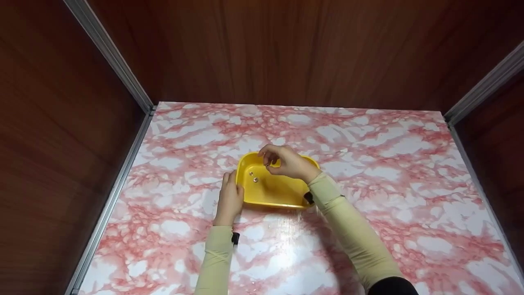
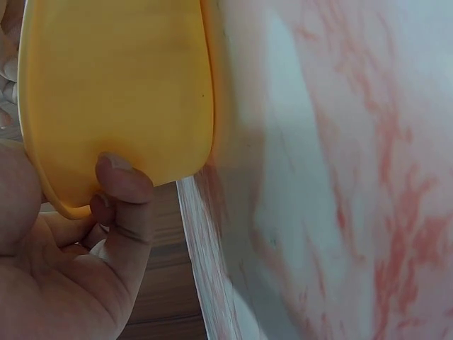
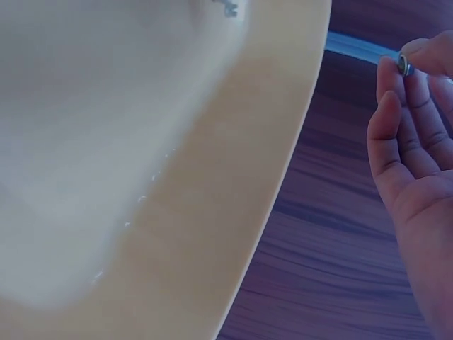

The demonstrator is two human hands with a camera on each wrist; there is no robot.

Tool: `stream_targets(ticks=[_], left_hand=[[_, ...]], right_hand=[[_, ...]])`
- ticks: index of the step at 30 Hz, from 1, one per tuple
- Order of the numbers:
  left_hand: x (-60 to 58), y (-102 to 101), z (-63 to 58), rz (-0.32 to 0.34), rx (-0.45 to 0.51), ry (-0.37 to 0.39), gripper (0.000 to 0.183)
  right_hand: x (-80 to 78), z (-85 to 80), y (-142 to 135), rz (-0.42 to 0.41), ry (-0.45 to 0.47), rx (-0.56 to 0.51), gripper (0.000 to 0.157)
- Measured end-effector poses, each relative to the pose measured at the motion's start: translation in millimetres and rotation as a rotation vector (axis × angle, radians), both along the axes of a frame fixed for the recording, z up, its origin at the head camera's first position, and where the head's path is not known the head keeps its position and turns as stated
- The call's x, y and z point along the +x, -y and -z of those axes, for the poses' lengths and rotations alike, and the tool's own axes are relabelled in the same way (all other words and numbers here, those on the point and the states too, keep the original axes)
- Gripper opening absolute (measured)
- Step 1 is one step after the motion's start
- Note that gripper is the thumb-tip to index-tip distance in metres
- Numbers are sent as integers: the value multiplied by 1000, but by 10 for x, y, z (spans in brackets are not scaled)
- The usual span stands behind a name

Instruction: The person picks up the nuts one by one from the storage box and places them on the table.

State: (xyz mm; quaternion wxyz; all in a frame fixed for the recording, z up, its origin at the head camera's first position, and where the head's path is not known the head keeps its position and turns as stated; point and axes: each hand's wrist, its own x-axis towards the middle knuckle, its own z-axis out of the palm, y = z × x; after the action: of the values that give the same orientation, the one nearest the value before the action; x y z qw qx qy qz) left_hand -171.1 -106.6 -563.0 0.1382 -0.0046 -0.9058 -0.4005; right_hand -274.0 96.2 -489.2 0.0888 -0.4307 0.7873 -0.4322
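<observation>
A yellow plastic basin (image 1: 282, 205) sits on the tabletop. At its left end, my left hand (image 1: 230, 200) grips the wall and rim; in the left wrist view, fingertips (image 2: 120, 176) press against the yellow side. Above the basin is my right hand (image 1: 288, 163), which pinches a small metal nut (image 3: 405, 65) between thumb and fingertips. Two more small metal pieces, one nut-like (image 1: 256, 180) and another piece (image 1: 251, 173) beside it, lie on the basin floor toward the left. Part of the basin's far right is hidden behind the right hand and wrist.
The table (image 1: 184, 164) has a pink and white marbled top. Dark wood panels (image 1: 266, 53) stand behind and on both sides, joined by grey metal rails (image 1: 118, 61). A black wrist strap piece (image 1: 308, 198) shows by the right sleeve.
</observation>
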Motion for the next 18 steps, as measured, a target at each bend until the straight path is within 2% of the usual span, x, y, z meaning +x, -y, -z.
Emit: stream_targets(ticks=[12, 18], left_hand=[[3, 1, -3, -2, 10, 18, 42], [3, -1, -8, 0, 6, 15, 42]], right_hand=[[30, -98, -56, 9, 27, -27, 37], [35, -140, -88, 14, 9, -50, 38]])
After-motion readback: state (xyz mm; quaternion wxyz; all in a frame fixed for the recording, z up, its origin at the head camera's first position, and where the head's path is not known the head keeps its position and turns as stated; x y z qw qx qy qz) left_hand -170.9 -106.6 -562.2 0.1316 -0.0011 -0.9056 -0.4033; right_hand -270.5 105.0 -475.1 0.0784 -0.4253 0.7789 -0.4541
